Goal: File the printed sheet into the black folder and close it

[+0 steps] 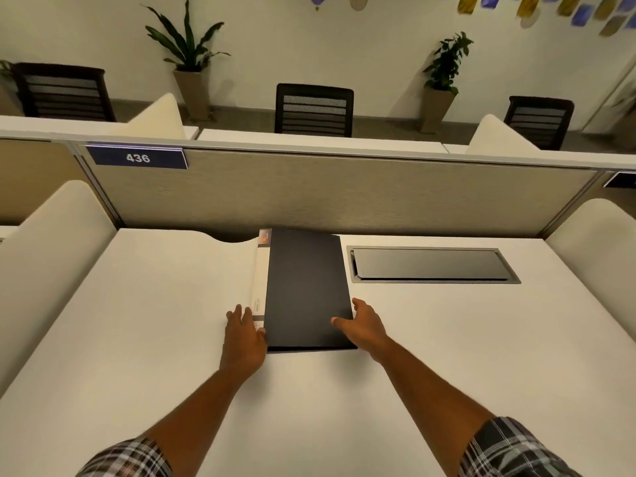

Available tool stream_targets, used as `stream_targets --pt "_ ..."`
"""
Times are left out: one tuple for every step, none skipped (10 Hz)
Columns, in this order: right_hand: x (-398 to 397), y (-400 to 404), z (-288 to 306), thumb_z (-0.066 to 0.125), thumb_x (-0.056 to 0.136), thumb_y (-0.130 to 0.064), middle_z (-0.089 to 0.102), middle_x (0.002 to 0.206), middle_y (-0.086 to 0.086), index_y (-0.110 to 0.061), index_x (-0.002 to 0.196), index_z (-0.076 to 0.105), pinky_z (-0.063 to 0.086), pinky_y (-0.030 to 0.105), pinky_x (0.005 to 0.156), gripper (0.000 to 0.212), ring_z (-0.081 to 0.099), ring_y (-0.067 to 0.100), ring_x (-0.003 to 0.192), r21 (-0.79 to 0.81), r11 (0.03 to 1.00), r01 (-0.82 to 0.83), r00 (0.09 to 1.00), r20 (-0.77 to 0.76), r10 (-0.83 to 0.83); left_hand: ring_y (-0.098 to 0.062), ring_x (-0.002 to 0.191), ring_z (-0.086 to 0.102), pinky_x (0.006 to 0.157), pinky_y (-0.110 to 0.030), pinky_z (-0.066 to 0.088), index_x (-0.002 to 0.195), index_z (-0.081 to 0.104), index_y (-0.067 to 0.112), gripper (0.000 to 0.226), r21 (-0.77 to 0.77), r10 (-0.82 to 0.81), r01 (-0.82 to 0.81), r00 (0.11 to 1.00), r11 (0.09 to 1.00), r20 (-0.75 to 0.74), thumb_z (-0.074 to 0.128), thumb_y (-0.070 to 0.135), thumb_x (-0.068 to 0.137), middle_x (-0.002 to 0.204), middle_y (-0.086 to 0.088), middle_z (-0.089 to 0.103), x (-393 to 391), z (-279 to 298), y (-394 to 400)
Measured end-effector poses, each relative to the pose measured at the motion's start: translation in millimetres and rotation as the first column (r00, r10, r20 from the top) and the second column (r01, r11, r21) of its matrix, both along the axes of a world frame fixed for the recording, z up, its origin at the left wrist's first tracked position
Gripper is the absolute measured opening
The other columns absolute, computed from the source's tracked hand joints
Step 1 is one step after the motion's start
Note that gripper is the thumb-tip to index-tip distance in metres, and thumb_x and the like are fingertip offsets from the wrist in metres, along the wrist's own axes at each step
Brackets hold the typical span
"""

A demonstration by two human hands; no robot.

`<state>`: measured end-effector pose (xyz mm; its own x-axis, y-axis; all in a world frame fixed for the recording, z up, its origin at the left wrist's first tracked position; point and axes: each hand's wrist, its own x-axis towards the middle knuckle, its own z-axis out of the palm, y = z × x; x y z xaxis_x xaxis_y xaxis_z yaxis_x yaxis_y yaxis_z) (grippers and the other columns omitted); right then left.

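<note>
The black folder [306, 287] lies flat and closed on the white desk [137, 321], its white labelled spine [260, 273] along the left side. My left hand [244, 335] rests at the folder's near left corner, fingers spread, touching the spine end. My right hand [361, 325] sits at the near right corner, thumb on the black cover and fingers along its right edge. No printed sheet shows outside the folder; whatever is inside is hidden by the cover.
A recessed black cable hatch [430, 265] is set into the desk right of the folder. A beige partition [327, 194] with a sign reading 436 [137, 157] closes the back. Cream side dividers [48, 256] flank the desk.
</note>
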<state>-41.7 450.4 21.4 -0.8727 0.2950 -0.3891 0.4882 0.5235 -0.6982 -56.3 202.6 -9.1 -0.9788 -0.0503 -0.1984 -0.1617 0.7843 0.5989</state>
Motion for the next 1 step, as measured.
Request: stream_targets --pt "23.2 1.4 11.8 0.075 0.086 -0.046 0.053 0.150 0.006 -0.019 0.147 0.044 0.046 0.046 0.107 0.074 0.054 0.033 0.134 0.112 0.990 -0.086 0.996 -0.024 0.089 -0.034 0.151 0.008 0.121 -0.048 0.021 0.151 0.027 0.008 0.061 -0.043 -0.078 0.077 0.997 0.996 -0.015 0.051 0.030 0.099 0.164 -0.012 0.013 21.2 9.9 1.8"
